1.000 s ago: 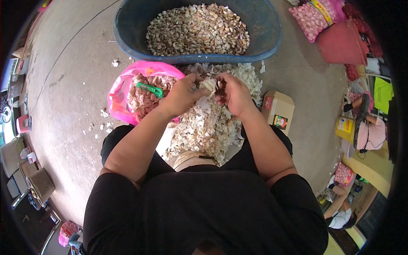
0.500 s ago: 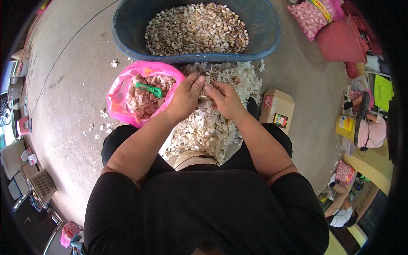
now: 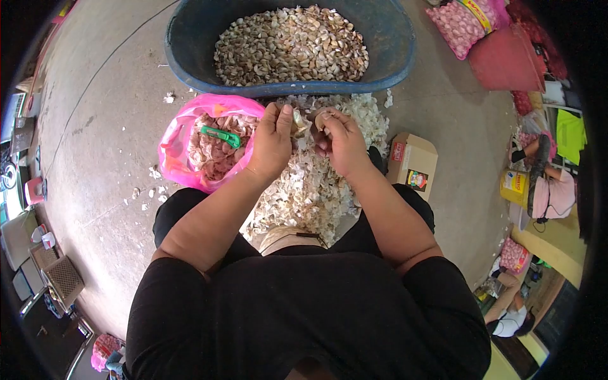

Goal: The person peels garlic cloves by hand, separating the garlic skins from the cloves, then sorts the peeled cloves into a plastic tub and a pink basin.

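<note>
My left hand (image 3: 275, 142) is closed on pale garlic (image 3: 299, 121), which shows between thumb and fingers. Just to its right, my right hand (image 3: 342, 140) has its thumb and fingers pinched together; what they hold is too small to make out. Both hands are over a heap of papery garlic skins (image 3: 294, 196) between my legs. Left of them, a pink plastic bag (image 3: 174, 136) holds reddish garlic, partly hidden by my left hand. A green utility knife (image 3: 221, 136) lies on top of that garlic.
Ahead stands a blue tub (image 3: 396, 54) with many loose garlic cloves (image 3: 291, 47). A cardboard box (image 3: 415, 158) sits right of my knee. Farther right are a net sack of garlic (image 3: 456, 28), a red bucket (image 3: 506, 60) and a yellow container (image 3: 514, 185). Other people sit at the right edge.
My hands, close together before, have moved apart. The garlic in my left hand now shows, and my right hand has drawn slightly to the right with its fingers curled.
</note>
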A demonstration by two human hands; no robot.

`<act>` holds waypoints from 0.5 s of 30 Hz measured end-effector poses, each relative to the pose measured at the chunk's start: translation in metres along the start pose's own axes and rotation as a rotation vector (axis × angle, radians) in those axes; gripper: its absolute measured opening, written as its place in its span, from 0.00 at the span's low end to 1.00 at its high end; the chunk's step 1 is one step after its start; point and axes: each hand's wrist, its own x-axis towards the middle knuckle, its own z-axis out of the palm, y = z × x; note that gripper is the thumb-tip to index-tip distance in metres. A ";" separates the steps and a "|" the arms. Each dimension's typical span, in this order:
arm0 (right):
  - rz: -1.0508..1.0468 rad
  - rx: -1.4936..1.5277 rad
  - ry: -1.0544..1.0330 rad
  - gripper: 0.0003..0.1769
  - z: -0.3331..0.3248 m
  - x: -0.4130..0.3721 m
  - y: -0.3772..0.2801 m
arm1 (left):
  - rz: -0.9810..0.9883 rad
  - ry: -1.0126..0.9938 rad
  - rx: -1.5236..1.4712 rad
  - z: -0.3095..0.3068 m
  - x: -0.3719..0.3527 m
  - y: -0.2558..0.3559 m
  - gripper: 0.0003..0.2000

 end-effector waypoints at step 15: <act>-0.050 0.144 -0.002 0.20 -0.015 0.020 -0.020 | -0.018 0.011 0.037 -0.007 0.008 -0.014 0.10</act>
